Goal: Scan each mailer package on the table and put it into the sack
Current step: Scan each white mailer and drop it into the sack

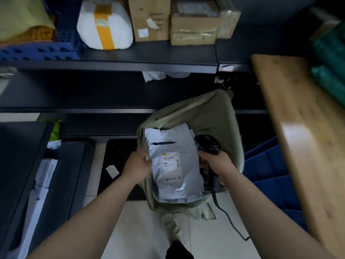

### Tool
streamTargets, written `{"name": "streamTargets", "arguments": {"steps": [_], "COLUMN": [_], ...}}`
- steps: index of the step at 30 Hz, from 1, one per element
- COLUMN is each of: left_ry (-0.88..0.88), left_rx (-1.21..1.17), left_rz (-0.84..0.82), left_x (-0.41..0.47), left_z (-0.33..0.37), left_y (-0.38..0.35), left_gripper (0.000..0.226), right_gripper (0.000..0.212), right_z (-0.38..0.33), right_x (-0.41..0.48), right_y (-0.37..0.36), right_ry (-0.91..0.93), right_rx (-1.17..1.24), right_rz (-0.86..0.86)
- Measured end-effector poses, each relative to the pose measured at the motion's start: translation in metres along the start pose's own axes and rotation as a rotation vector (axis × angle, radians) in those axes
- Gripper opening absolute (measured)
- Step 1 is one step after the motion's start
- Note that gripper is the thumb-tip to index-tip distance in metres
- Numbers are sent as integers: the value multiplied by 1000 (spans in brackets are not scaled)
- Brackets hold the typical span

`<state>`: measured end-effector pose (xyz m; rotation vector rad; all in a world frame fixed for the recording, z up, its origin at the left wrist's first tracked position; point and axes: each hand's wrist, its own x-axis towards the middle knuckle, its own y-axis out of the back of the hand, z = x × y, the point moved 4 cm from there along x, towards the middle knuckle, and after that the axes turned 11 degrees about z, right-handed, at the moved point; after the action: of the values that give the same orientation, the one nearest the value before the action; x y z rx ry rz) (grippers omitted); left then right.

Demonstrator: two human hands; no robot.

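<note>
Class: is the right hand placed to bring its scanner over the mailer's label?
Probably yes: the label faces up, uncovered; the left hand grips only the mailer's edge; the right hand holds the scanner alongside.

Print on the shipping label (170,161) of the grey mailer (175,176) was too small to read; packages beneath it in the sack (214,113) were mostly hidden; the right hand (217,164) covered the grip of the barcode scanner (208,144); the wooden table (291,128) and blurred green bundles (330,53) were cut off at the right edge.
</note>
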<state>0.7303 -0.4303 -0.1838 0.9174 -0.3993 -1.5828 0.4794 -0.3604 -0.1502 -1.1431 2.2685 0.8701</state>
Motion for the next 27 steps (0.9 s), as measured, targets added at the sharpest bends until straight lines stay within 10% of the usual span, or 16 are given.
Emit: {"name": "streamTargets", "arguments": {"steps": [15,27], "left_ry": [-1023,-1313], "left_rx": [533,572], "left_rz": [42,87], "left_x": [-245,-425], "left_z": [256,418], "left_y": [8,-133], "left_gripper": [36,35], "right_gripper": [22,24], "right_z": [17,86], "right_x": [-248,-266], "right_y": [256,528], "right_ry": [238,221], "right_rx": [-140,-42], "right_rz": [203,423]}}
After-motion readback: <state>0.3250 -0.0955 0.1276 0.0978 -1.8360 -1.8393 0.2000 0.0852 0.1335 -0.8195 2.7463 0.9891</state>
